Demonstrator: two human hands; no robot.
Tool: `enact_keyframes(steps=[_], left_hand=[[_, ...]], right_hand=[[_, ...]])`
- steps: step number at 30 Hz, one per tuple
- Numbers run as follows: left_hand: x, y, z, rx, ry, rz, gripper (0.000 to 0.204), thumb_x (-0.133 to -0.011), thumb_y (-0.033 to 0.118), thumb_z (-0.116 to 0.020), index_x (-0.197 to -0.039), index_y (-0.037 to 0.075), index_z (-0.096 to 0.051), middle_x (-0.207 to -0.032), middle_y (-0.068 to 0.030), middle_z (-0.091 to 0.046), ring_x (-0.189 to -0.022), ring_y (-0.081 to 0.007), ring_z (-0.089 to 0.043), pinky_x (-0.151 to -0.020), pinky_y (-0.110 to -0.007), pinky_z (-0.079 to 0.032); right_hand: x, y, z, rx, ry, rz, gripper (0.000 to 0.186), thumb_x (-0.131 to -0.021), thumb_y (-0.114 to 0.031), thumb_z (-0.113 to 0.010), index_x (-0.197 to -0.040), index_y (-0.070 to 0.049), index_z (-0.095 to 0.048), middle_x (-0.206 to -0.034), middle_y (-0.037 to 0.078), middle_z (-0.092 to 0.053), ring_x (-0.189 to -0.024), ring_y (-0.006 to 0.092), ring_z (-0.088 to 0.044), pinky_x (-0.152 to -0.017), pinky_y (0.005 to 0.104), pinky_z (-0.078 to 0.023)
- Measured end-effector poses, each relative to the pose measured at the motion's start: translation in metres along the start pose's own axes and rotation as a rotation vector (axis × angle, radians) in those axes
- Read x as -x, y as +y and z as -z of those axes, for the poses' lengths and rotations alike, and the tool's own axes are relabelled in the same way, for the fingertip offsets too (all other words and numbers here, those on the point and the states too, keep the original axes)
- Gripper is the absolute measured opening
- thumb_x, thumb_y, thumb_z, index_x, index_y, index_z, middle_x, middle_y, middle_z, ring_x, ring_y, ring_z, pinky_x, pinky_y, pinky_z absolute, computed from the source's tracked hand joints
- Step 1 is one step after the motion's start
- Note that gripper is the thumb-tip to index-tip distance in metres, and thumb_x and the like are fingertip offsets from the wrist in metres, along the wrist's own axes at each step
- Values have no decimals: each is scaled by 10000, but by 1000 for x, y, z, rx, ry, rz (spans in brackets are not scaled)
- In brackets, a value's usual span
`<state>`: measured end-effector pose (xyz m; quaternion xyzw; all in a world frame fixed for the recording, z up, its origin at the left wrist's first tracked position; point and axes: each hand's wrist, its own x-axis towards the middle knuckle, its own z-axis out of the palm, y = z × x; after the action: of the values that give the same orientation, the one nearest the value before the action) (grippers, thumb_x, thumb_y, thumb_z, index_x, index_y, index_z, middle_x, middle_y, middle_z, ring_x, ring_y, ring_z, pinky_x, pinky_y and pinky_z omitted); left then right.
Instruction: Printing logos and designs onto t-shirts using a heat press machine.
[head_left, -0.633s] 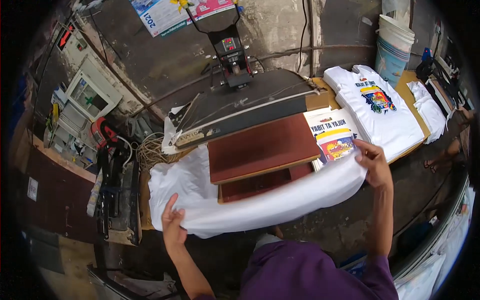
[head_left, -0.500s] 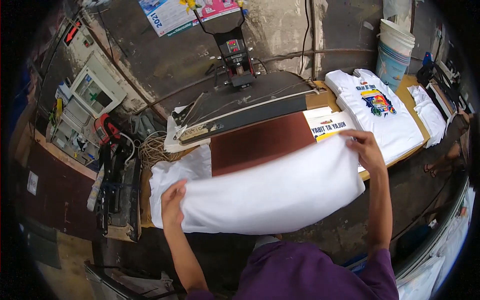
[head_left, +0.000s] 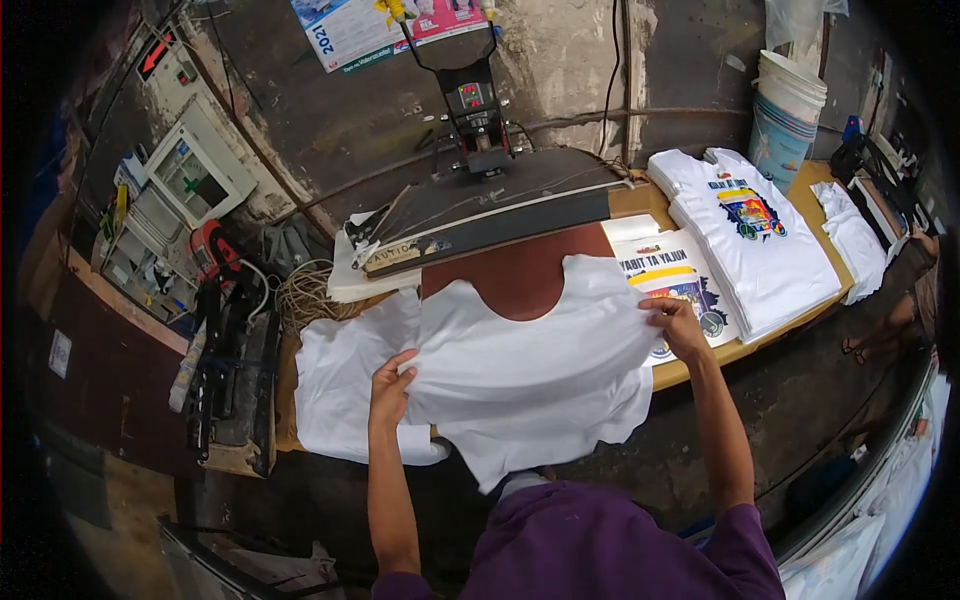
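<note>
A plain white shirt (head_left: 540, 370) is stretched between my two hands, its curved neckline on the far side. My left hand (head_left: 390, 390) pinches its left edge and my right hand (head_left: 678, 326) its right edge. The far part of the shirt lies over the reddish-brown pad (head_left: 515, 290) of a heat press, while the near part hangs past the table's front edge. The press's dark upper plate (head_left: 490, 195) is raised behind the pad. More white cloth (head_left: 345, 375) lies by my left hand. Printed paper sheets (head_left: 690, 285) with a colourful design rest beyond my right hand.
A stack of white printed shirts (head_left: 750, 230) sits right on the wooden table (head_left: 820, 215), with nested buckets (head_left: 785, 125) behind. Coiled cord (head_left: 310, 295) and a black-and-red machine (head_left: 230, 330) stand left. A person's legs (head_left: 890, 325) show at far right.
The shirt has come down onto the press pad and unfolded, so its neckline shows. My right hand has moved left and nearer, my left hand slightly right; more of the printed sheets is visible.
</note>
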<state>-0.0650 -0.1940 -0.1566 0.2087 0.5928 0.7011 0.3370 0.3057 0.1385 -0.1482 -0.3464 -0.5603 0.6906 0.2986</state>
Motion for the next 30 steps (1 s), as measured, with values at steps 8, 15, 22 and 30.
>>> enact_keyframes(steps=[8,15,22,30], left_hand=[[72,-53,36,-131,71,111,174,-806,-65,-642,-977,-31,-649,-826,-17,-605,-654,-65,-492,-584,-189,-393],[127,36,19,26,108,78,162,-782,-107,-617,-930,-48,-639,-915,-69,-612,-833,-145,-594,-781,-266,-487],[115,66,-29,-106,-93,-120,725,-779,-147,-513,-1437,-13,-240,-1422,-165,-365,-1286,-221,-388,-1059,-295,-280],[116,28,-20,-174,-43,-230,765,-745,-117,-556,-1435,-20,-240,-1449,-163,-323,-1308,-230,-358,-1086,-321,-236]], right_hand=[[82,25,3,268,119,-59,104,-715,-10,-715,-812,11,-684,-746,24,-642,-676,92,-558,-631,215,-423],[136,-69,10,-125,-9,-58,356,-677,112,-651,-1020,19,-660,-956,94,-659,-831,164,-616,-780,271,-483],[114,-81,23,273,-68,198,712,-636,110,-637,-1317,-51,-502,-1380,204,-404,-1186,193,-443,-989,282,-337],[115,-55,20,312,-17,147,787,-619,65,-679,-1362,-52,-444,-1421,224,-349,-1223,210,-437,-1002,294,-327]])
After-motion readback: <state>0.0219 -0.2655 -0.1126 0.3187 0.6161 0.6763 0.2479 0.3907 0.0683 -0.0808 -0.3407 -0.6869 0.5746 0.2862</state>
